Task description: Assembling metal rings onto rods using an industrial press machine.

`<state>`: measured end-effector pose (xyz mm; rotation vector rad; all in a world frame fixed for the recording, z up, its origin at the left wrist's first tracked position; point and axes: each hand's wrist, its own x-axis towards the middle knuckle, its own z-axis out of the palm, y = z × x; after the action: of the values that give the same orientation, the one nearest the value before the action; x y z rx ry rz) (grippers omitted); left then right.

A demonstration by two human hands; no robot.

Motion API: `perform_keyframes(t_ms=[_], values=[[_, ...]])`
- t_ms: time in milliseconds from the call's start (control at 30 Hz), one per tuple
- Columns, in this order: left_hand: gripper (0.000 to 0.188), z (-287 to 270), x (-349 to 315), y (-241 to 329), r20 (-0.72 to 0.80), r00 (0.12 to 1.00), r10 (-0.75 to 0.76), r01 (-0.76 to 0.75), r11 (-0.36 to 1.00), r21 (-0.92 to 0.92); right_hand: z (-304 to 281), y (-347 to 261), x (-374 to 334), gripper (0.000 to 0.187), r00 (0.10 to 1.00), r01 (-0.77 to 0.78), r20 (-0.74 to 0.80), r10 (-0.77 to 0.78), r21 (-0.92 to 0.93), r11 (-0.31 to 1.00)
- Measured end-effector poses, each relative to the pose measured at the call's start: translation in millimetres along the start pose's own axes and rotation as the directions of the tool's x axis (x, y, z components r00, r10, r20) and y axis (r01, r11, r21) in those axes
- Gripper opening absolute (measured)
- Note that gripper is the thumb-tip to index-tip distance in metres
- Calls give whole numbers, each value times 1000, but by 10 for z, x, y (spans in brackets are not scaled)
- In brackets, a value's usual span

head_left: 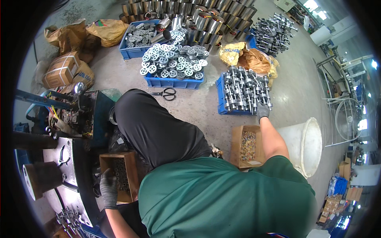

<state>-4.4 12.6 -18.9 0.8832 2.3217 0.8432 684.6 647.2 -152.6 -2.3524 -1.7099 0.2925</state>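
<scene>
My right hand (262, 110), in a grey glove, reaches forward to the near right corner of a blue crate (224, 112). Its fingers are closed round the end of a metal shaft (265, 93), one of a heap with thick round collars. Part of the grip is hidden by the hand itself. My left hand (108, 189), also gloved, is by the left side of an open wooden box (131, 172) of small dark metal rings (121, 174). Its fingers look loosely stretched, with nothing visible in them.
A machine with a steel plate (75, 178) stands at my left. Ahead are a blue crate (174, 82) of spoked metal discs, scissors (166, 94) and stacked metal cylinders (206, 22). Near my right arm are a cardboard box (237, 144) of small coloured pieces and a white bucket (307, 146).
</scene>
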Motion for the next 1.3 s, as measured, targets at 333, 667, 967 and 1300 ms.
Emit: perform_keyframes(t_ms=[333,667,967,1300], values=[[51,-197,-182,552,-88,995,42,-17,964,266,-128,-1243,99,42,898,440,-148,-415,299,846],[37,-575,-397,407,-581,811,-65,-34,987,-157,-1660,-5205,-3423,25,-350,760,-176,-920,520,-389],[18,-2200,-1029,-377,-495,174,-851,-845,129,-519,-949,-6433,-5304,18,-896,339,-4,-443,638,-692],[17,-2629,-1270,-941,-570,313,-760,-928,-116,-354,-536,-6502,-5594,29,-950,310,212,-229,717,-625]])
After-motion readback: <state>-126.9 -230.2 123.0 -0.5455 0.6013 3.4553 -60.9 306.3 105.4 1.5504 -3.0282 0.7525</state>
